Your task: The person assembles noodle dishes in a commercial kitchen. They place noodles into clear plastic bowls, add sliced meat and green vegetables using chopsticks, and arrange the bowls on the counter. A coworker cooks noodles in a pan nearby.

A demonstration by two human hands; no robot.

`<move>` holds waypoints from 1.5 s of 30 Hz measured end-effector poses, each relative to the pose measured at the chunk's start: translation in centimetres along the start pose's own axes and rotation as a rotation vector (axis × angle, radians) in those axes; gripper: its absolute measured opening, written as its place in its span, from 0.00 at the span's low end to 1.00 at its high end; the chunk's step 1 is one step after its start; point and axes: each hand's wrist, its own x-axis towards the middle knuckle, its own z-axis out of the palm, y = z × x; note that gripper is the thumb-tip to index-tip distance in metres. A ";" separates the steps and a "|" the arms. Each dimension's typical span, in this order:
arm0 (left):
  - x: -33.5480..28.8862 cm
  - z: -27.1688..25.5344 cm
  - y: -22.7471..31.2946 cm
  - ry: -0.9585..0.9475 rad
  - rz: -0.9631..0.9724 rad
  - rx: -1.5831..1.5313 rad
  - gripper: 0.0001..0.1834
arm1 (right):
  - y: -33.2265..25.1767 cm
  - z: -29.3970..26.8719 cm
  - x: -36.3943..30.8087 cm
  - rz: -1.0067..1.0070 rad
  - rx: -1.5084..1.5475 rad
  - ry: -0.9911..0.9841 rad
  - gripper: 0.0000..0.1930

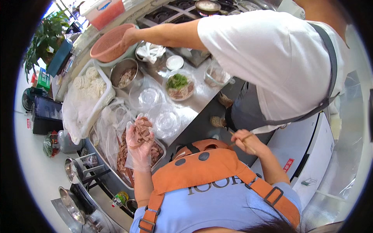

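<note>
My left hand (140,152), in a clear plastic glove, is cupped around a pile of sliced meat (143,130). It is above a metal tray (164,149) of more brown meat, partly covered by clear plastic film (108,126). My right hand (245,142), bare, is closed around a thin wooden stick (251,148) to the right of my orange apron; whether it is one stick or a pair I cannot tell. Beyond my left hand are clear plastic bowls (168,121). Farther back stands a bowl of meat topped with chopped greens (177,80).
A co-worker in a white shirt (268,50) stands at the right, one hand (130,37) at a pinkish basket (105,44). White noodles (90,83) fill a tub at the left. A metal pot (126,75) holds shredded meat. Burners (161,15) are at the back, a white chest (311,155) at right.
</note>
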 end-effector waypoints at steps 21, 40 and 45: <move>38.7 11.7 -12.8 -0.095 -0.173 0.564 0.04 | 20.0 -2.3 -15.9 0.989 0.102 0.229 0.15; 77.6 17.9 -19.8 -0.282 0.323 2.865 0.10 | 22.9 -6.0 -10.1 1.251 0.458 0.523 0.12; 78.2 19.4 -19.6 -0.816 0.476 3.303 0.15 | 23.8 -6.5 -9.3 1.208 0.308 0.497 0.12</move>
